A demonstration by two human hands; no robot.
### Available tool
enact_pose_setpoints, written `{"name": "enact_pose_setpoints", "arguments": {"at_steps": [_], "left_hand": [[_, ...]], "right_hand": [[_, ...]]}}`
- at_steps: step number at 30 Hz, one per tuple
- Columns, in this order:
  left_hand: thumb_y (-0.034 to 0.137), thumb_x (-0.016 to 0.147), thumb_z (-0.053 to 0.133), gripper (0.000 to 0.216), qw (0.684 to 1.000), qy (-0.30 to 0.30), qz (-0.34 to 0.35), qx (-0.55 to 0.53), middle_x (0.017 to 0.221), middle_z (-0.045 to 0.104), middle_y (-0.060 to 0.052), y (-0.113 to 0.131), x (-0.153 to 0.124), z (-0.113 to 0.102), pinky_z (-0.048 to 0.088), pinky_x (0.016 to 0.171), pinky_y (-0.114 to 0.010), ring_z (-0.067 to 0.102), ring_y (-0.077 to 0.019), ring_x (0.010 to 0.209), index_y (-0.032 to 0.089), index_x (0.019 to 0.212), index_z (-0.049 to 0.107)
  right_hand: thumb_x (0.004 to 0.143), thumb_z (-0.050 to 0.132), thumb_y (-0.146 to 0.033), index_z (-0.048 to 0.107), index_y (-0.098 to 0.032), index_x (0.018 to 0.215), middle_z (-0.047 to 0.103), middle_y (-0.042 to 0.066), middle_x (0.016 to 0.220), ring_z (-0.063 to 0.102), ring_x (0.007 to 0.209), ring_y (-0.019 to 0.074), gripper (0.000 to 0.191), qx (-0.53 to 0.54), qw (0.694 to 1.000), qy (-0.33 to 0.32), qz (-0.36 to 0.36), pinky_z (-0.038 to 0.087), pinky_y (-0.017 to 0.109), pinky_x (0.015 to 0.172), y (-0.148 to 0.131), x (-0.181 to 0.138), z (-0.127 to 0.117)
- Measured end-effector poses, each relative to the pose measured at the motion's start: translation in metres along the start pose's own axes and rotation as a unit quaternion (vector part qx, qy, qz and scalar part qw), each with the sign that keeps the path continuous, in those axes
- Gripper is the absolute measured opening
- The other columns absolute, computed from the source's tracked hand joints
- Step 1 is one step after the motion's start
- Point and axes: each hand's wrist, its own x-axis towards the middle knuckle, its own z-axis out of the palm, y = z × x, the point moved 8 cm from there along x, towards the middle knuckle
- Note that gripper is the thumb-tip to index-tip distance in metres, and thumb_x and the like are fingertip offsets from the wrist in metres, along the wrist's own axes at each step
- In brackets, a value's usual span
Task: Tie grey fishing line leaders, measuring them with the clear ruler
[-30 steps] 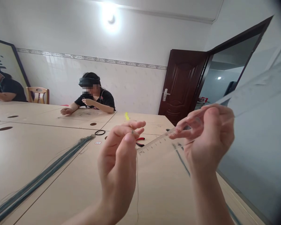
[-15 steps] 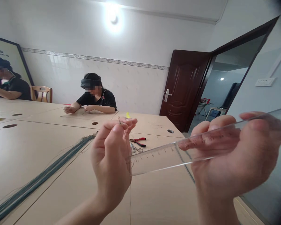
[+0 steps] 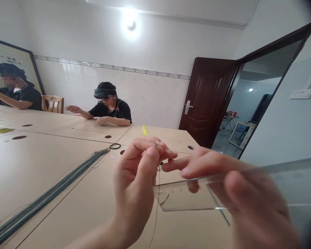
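Note:
Close in front of me, my left hand [image 3: 134, 188] pinches a thin greenish cord [image 3: 157, 211] between thumb and forefinger. A short end sticks up above the fingertips, and the long part hangs down past the palm. Held in my right hand [image 3: 256, 200] is a clear plastic ruler [image 3: 182, 199], gripped between thumb and fingers. Its near end is beside my left palm, behind the hanging cord. The right forefinger stretches toward the left fingertips, apart from the cord. Blur hides most of the ruler's markings.
A long bundle of blue-green cords [image 3: 57, 190] lies on the table [image 3: 54, 152] at left. Beyond it are a black ring [image 3: 115, 146], a small label [image 3: 112, 157] and yellow strands [image 3: 144, 130]. Two people sit across the table. An open door [image 3: 208, 100] stands at right.
The ruler has dropped and flattened, and my right hand has moved left with its forefinger extended. My left hand sits further right in view. The pliers and scissors are now mostly hidden.

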Motion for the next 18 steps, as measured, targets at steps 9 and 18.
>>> {"name": "enact_pose_setpoints", "arguments": {"at_steps": [9, 18], "left_hand": [[0.008, 0.089, 0.054, 0.018, 0.972, -0.088, 0.089, 0.2, 0.08, 0.071, 0.007, 0.016, -0.001, 0.015, 0.054, 0.074, -0.008, 0.067, -0.0039, 0.078, 0.02, 0.079, 0.063], [0.004, 0.083, 0.054, 0.018, 0.927, -0.108, 0.161, 0.323, 0.072, 0.07, 0.012, 0.034, -0.009, 0.029, 0.051, 0.06, -0.003, 0.065, -0.0009, 0.063, 0.021, 0.076, 0.056]], "right_hand": [[0.089, 0.056, -0.022, 0.06, -0.027, 0.108, 0.056, -0.004, 0.053, 0.068, 0.085, 0.0203, 0.02, 0.103, 0.991, 0.067, -0.061, 0.048, 0.042, 0.097, -0.004, -0.001, -0.026], [0.089, 0.05, -0.02, 0.057, -0.027, 0.102, 0.05, -0.005, 0.05, 0.066, 0.076, 0.0197, 0.016, 0.17, 0.985, -0.029, -0.014, 0.048, 0.048, 0.092, -0.003, 0.001, -0.01]]}}
